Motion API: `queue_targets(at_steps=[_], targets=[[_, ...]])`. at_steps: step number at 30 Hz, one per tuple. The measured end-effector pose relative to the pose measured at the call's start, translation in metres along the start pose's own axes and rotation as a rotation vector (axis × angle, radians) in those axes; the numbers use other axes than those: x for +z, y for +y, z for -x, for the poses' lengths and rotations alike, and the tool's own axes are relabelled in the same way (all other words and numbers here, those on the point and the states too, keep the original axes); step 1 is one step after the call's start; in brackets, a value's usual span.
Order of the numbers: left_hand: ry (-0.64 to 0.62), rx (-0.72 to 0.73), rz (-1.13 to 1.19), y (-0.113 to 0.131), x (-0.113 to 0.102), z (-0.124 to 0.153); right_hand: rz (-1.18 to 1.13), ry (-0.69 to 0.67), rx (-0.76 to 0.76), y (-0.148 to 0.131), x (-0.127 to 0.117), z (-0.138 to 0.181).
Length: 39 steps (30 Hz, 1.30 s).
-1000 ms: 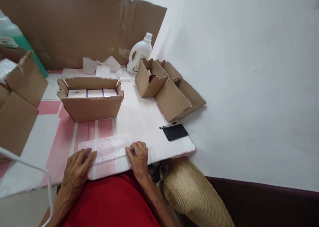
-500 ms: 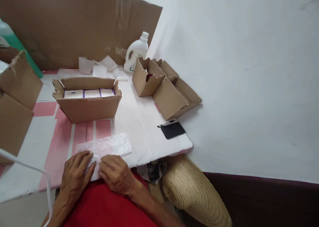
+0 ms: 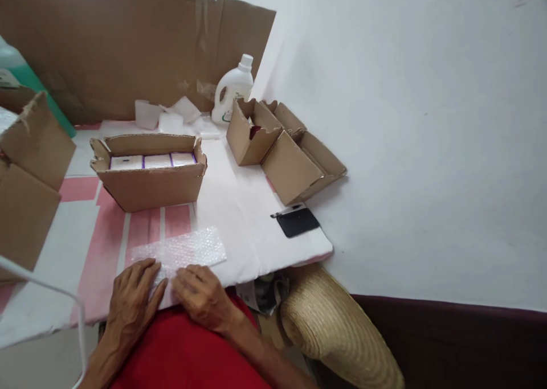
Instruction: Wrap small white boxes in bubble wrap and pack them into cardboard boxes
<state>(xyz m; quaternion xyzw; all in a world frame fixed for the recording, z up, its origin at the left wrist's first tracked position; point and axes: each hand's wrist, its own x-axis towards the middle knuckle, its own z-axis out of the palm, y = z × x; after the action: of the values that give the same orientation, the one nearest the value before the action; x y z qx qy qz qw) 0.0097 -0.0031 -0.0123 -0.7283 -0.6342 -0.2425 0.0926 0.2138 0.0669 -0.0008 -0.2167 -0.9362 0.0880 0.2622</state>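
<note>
A sheet of clear bubble wrap [image 3: 182, 251] lies flat at the near edge of the table [image 3: 239, 218]. My left hand [image 3: 130, 301] rests on its near left corner, fingers stretched out flat. My right hand [image 3: 200, 295] lies beside it on the near edge of the sheet, fingers extended and pressed down on the wrap. Neither hand grips anything. Behind the sheet stands an open cardboard box [image 3: 149, 175] holding a row of white packs with purple edges.
Two open cardboard boxes [image 3: 282, 150] lie at the right by the white wall. A black phone and a pen [image 3: 297, 221] sit near the table's right edge. A white jug [image 3: 233, 90], white wrappings, a cardboard backing, a carton at left, a straw hat [image 3: 337, 326] below.
My right hand has slid left along the near edge of the bubble wrap, from its right end to beside my left hand. The left hand has stayed put.
</note>
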Motion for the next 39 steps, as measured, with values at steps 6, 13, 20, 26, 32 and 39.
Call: queue_targets(at_steps=[6,13,20,26,32,39], targets=[[-0.071,0.035,0.073,-0.007,-0.011,-0.002,0.071,-0.146,-0.118,-0.012,0.027,-0.028],[-0.181,0.059,0.096,-0.015,-0.017,-0.002,0.102,-0.154,-0.133,-0.018,0.026,-0.034],[-0.143,0.098,0.064,0.000,-0.022,0.000,0.061,-0.070,-0.174,0.000,0.021,-0.021],[-0.105,0.197,0.098,0.016,-0.022,0.003,-0.201,0.047,0.015,0.022,-0.001,0.021],[-0.094,0.309,0.237,0.019,-0.020,-0.010,-0.408,0.091,0.145,0.018,-0.018,0.039],[-0.168,0.129,0.454,0.021,-0.010,-0.044,-0.540,0.258,0.450,0.012,-0.014,0.040]])
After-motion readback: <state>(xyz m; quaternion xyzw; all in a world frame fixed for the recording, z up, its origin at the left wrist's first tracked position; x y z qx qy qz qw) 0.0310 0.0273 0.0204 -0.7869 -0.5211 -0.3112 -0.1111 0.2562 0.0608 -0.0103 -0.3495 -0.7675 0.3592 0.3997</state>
